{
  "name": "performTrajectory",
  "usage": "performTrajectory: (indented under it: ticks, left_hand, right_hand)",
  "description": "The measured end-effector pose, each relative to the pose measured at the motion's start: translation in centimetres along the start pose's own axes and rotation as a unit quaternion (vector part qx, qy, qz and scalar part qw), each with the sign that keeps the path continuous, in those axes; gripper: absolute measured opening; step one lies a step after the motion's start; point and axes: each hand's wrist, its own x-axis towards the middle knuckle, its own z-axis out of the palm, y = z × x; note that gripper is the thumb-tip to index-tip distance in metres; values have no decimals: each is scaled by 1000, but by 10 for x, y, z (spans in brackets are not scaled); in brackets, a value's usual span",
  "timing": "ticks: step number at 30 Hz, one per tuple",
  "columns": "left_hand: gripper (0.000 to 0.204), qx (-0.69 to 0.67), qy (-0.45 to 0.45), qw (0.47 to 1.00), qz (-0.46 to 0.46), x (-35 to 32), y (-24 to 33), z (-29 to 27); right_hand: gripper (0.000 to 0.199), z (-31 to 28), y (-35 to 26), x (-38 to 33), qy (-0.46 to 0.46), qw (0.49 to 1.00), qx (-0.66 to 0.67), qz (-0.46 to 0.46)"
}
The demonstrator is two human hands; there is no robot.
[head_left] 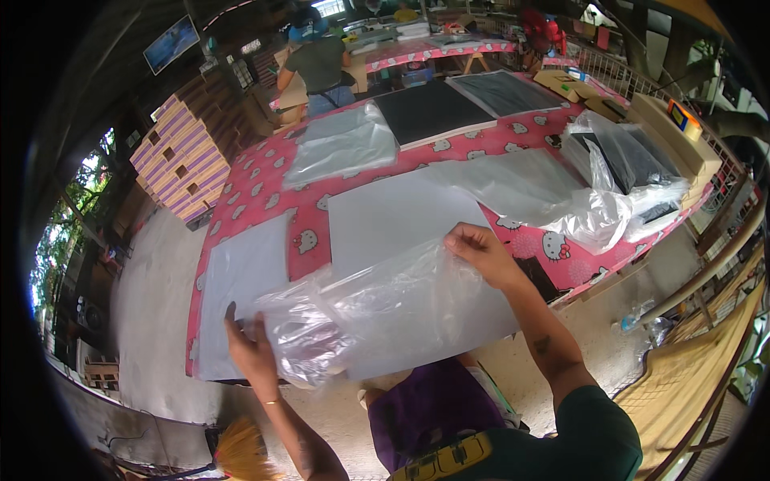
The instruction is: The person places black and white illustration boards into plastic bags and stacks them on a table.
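Observation:
A clear plastic bag [393,309] stretches between my hands over a large white sheet [393,208] on the table. My right hand [481,252] pinches the bag's upper right edge, with thumb and fingertips together. At the bag's bunched left end, my left hand [253,349] grips the crumpled film, its index finger raised. Creases and glare partly hide how the sheet and the film overlap. Left of them lies a flat pale stack [245,272], seemingly sheets or bags.
Beyond lie clear bags [345,144], a black panel stack [433,111] and a bagged dark panel [507,92] on the pink patterned tablecloth [257,188]. Plastic-wrapped dark panels [622,160] sit at right, beside a cardboard box [674,136]. Boxes [180,152] are piled left; a person [321,72] stands behind.

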Motion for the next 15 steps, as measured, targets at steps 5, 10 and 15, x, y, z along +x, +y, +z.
performTrajectory:
  ticks: [5, 10, 15]
  left_hand:
    - [78, -119, -172, 951, 228, -58, 110, 17]
    - [23, -237, -329, 911, 78, -74, 81, 61]
    - [10, -252, -361, 898, 3, -60, 75, 68]
  right_hand:
    - [31, 53, 33, -19, -61, 984, 17, 166]
    - [31, 44, -1, -21, -177, 974, -134, 42]
    - [40, 53, -22, -35, -79, 876, -390, -271]
